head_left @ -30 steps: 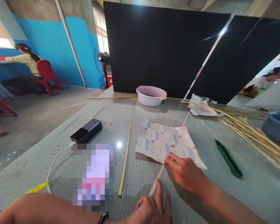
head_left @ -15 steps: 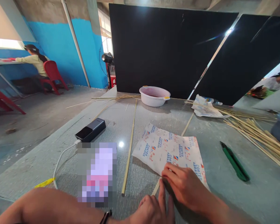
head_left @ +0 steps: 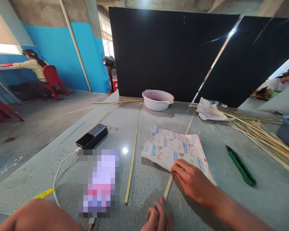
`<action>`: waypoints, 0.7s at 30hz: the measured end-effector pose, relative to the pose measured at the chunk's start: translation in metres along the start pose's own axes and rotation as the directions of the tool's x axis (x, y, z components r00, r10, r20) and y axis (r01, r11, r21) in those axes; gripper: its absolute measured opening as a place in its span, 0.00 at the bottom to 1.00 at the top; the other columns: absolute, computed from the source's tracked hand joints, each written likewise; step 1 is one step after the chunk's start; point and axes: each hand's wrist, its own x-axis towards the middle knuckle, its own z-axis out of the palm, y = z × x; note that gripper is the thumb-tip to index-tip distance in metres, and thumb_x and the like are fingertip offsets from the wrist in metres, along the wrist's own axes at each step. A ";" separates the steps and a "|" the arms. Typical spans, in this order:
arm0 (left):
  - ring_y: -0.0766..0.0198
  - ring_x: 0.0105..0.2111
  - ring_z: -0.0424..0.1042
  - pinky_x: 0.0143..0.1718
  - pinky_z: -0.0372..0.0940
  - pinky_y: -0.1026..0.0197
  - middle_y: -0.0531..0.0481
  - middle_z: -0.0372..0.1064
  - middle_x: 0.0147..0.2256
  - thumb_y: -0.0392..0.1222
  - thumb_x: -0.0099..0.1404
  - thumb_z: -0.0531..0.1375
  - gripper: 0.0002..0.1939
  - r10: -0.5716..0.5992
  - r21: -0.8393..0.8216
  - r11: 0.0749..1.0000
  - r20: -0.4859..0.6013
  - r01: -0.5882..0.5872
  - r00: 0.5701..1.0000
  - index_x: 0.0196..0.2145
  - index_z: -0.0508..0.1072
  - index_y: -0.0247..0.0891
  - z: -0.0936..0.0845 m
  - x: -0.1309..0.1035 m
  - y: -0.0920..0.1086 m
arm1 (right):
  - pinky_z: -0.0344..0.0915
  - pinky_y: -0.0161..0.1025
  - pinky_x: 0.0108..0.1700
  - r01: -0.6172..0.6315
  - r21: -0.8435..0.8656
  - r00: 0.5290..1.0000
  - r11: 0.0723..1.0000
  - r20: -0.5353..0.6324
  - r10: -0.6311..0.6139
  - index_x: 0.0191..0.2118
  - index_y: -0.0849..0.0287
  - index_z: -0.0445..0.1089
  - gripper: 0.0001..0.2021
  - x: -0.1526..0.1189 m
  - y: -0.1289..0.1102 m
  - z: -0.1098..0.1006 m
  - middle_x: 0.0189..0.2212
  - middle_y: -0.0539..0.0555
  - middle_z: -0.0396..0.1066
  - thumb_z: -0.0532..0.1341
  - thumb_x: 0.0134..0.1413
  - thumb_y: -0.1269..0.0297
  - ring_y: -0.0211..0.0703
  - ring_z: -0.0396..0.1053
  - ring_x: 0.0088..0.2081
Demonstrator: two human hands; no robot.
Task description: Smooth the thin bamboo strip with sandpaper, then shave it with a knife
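Note:
A sheet of sandpaper (head_left: pixel 167 147), its white printed backing upward, lies over a thin bamboo strip (head_left: pixel 168 187). The strip comes out from under both its near and far edges. My right hand (head_left: pixel 192 183) is closed on the sheet's near edge, pinching it down over the strip. At the bottom of the view my left hand (head_left: pixel 159 216), fingers curled and slightly blurred, grips the near end of that strip. To the left, a second bamboo strip (head_left: pixel 132 157) lies on the table, touched by neither hand.
Left of the hands are a phone (head_left: pixel 100 183), pixelated, and a black power bank (head_left: pixel 91 136) with a white cable. A green utility knife (head_left: pixel 240 165) lies right. Farther back are a white basin (head_left: pixel 157 101), bamboo strips (head_left: pixel 262 138) and crumpled paper (head_left: pixel 210 110). Two people sit beyond.
My right hand has slid a little away from me with the sandpaper along the strip. My left hand has drawn back toward me, so more of the strip shows between the hands.

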 end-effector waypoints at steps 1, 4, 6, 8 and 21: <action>0.57 0.41 0.78 0.36 0.64 0.56 0.43 0.82 0.46 0.46 0.74 0.62 0.11 0.005 -0.002 1.000 0.003 -0.005 1.000 0.47 0.79 0.38 0.002 0.000 0.002 | 0.72 0.48 0.44 -0.020 -0.030 1.000 0.999 -0.013 0.020 0.43 0.60 0.72 0.14 0.001 0.008 -0.001 0.41 0.58 0.72 0.51 0.73 0.79 0.51 0.72 0.42; 0.54 0.49 0.79 0.47 0.66 0.48 0.43 0.81 0.51 0.48 0.78 0.56 0.17 -0.047 -0.057 0.997 -0.049 0.044 0.998 0.53 0.80 0.41 0.003 0.005 -0.001 | 0.72 0.49 0.46 -0.062 -0.067 0.997 0.996 -0.055 0.058 0.42 0.60 0.72 0.13 0.004 0.025 -0.006 0.40 0.57 0.72 0.52 0.75 0.76 0.52 0.73 0.43; 0.53 0.53 0.78 0.52 0.64 0.45 0.43 0.80 0.53 0.46 0.79 0.53 0.19 -0.080 -0.080 0.994 -0.058 0.075 0.995 0.54 0.81 0.40 0.003 0.009 -0.008 | 0.72 0.49 0.46 -0.043 -0.043 0.998 0.998 -0.055 0.041 0.41 0.59 0.71 0.12 0.004 0.027 -0.009 0.39 0.56 0.72 0.52 0.76 0.74 0.51 0.73 0.42; 0.54 0.53 0.78 0.54 0.61 0.44 0.43 0.80 0.53 0.43 0.79 0.51 0.20 -0.082 -0.080 0.994 -0.070 0.076 0.994 0.53 0.82 0.39 0.003 0.014 -0.016 | 0.71 0.47 0.44 0.003 -0.005 1.000 1.000 -0.003 -0.003 0.41 0.58 0.70 0.12 0.002 0.021 -0.011 0.38 0.56 0.72 0.52 0.75 0.74 0.50 0.73 0.41; 0.56 0.49 0.72 0.54 0.58 0.48 0.45 0.78 0.48 0.46 0.80 0.54 0.18 -0.209 -0.219 0.959 -0.119 0.179 0.971 0.46 0.83 0.37 0.009 0.020 -0.011 | 0.66 0.45 0.38 0.042 0.051 0.994 0.998 0.103 -0.047 0.41 0.56 0.71 0.13 -0.008 -0.009 -0.008 0.38 0.55 0.74 0.52 0.74 0.75 0.48 0.72 0.38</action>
